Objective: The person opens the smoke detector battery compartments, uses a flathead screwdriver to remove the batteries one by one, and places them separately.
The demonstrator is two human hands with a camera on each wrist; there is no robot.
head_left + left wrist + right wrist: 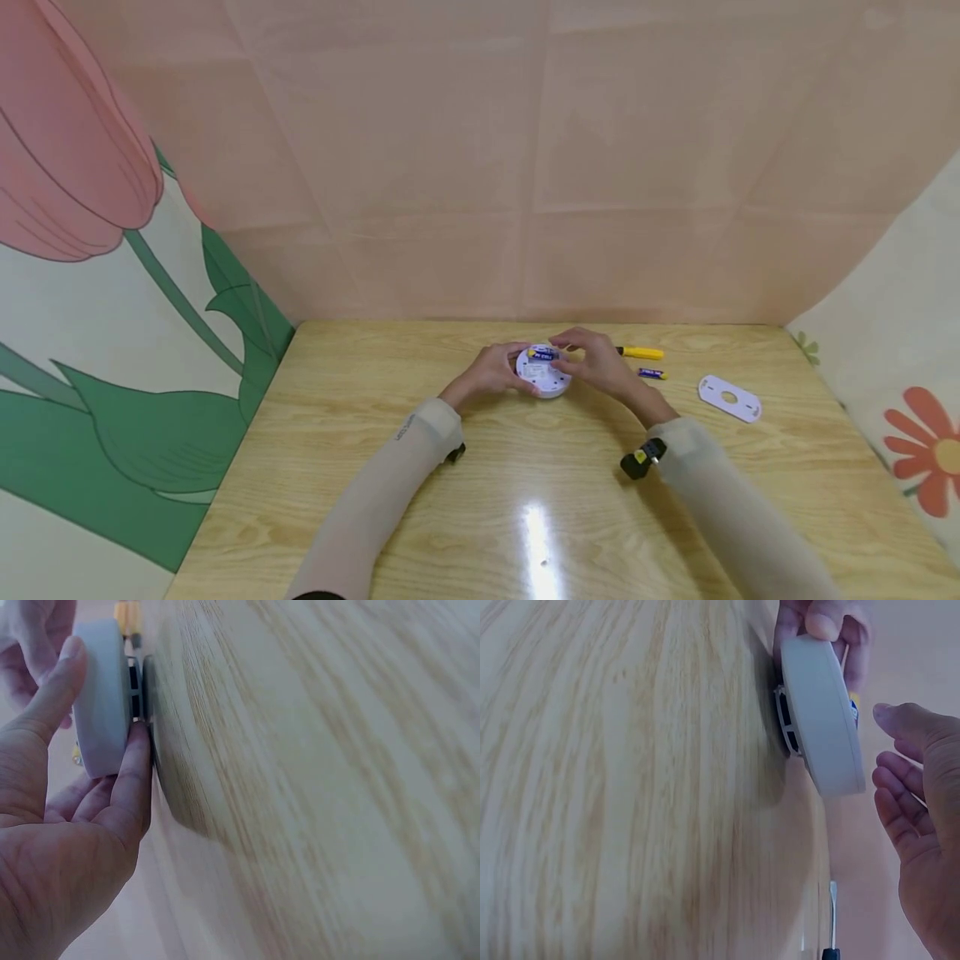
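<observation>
A round white smoke detector (546,382) is held a little above the table, its flat back facing up and its vented side down. My left hand (491,371) grips it by the left rim, thumb on one face and fingers underneath, as the left wrist view shows. One blue and yellow battery (543,354) lies at the battery bay on the back; whether it is fully seated I cannot tell. Beside the detector is my right hand (596,362). In the right wrist view its fingers (900,776) are loosely bent, apart from the detector, with nothing between them.
Right of the hands lies a second battery (652,373). Behind it is a screwdriver (641,353) with a yellow handle. A white mounting plate (744,407) with a round hole rests farther right on the wooden table (480,517). A pink backdrop (420,167) stands at the table's far edge.
</observation>
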